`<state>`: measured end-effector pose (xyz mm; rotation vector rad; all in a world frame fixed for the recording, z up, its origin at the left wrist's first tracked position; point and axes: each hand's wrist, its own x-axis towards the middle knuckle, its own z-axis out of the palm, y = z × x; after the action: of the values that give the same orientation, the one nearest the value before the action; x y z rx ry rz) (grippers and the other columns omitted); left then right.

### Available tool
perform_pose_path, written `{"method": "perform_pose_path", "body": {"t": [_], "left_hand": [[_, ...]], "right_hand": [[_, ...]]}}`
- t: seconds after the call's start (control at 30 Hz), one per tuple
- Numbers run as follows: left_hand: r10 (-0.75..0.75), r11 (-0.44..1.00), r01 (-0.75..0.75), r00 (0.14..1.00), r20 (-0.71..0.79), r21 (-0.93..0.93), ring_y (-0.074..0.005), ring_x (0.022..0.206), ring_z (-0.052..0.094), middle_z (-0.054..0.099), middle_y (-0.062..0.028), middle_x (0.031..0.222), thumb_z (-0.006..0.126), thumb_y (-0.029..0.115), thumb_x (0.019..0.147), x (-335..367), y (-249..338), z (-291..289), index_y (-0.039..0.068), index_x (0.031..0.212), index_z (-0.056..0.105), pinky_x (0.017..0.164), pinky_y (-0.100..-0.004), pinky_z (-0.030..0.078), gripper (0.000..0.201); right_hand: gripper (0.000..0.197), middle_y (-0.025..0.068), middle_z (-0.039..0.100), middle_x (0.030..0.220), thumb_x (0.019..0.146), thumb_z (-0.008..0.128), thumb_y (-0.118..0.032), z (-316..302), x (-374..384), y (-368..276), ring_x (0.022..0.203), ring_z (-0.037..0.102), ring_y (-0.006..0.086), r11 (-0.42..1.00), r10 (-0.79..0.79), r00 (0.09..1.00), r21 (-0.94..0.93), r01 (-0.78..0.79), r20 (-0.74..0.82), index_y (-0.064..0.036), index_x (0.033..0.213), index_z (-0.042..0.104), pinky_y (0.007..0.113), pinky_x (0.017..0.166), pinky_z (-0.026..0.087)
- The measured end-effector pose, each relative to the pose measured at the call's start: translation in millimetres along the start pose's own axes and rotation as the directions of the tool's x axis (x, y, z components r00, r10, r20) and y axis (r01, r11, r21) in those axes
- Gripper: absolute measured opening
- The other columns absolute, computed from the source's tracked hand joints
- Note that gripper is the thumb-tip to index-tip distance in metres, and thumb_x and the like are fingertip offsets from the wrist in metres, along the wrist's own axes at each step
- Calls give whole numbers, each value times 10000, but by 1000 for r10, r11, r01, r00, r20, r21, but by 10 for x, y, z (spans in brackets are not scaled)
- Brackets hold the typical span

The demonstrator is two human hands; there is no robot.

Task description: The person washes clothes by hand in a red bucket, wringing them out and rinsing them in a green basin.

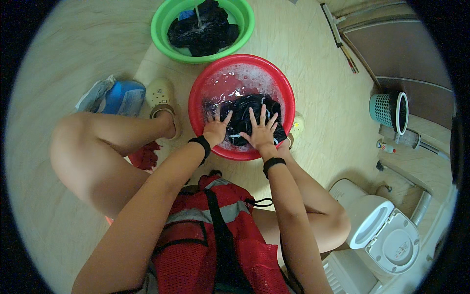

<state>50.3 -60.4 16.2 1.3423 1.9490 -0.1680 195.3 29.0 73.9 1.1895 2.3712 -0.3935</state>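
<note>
A red basin [290,93] of sudsy water stands on the floor between my feet. In it lies a wet black garment [245,109] with some white trim, partly under the water. My left hand [215,126] rests on the garment's left part, its fingers spread and the tips at the water. Flat on the right part of the cloth is my right hand [262,128], fingers wide apart. Neither hand grips the fabric. Both wrists wear black bands.
Beyond the red basin, touching or nearly so, a green basin [155,29] holds dark clothes [208,32] under a thin stream of water. A blue package [122,98] lies by my left foot. At right are a toilet [377,230], a teal basket [381,109] and a squeegee [332,24].
</note>
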Motion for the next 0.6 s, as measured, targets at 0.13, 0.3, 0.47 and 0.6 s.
{"method": "perform_pose_path", "body": {"t": [0.13,0.3,0.47,0.6], "left_hand": [[51,999,-51,999,1,-15,-427,1194,394,215,-220,1432,375,109,884,128,-6,41,289,1428,182,950,-438,402,606],[72,997,-68,993,95,-43,-381,1139,470,355,-241,1345,327,96,884,303,-41,59,299,1384,306,908,-431,430,540],[-20,973,-22,984,-179,-229,-378,1052,537,549,-280,1096,407,56,839,405,-264,96,216,1385,310,889,-424,439,578],[-246,709,176,969,-5,-683,-338,929,601,611,-217,1029,628,5,662,345,-385,-383,-71,1176,504,831,-377,450,535]], "right_hand": [[968,145,-77,1496,725,612,-583,167,145,53,1271,29,587,997,31,998,-73,-27,56,-294,1443,30,641,1001,200],[926,122,24,1499,716,632,-551,351,401,206,1292,116,533,983,56,994,-181,-38,91,-333,1434,90,625,1027,162],[854,139,266,1432,669,674,-537,-359,694,-21,1311,231,404,960,-7,942,-262,100,335,-247,1381,301,586,1029,219],[746,168,424,1295,597,778,-351,-704,831,-58,1240,363,331,988,-40,994,151,24,106,-109,1229,465,459,998,340]]}}
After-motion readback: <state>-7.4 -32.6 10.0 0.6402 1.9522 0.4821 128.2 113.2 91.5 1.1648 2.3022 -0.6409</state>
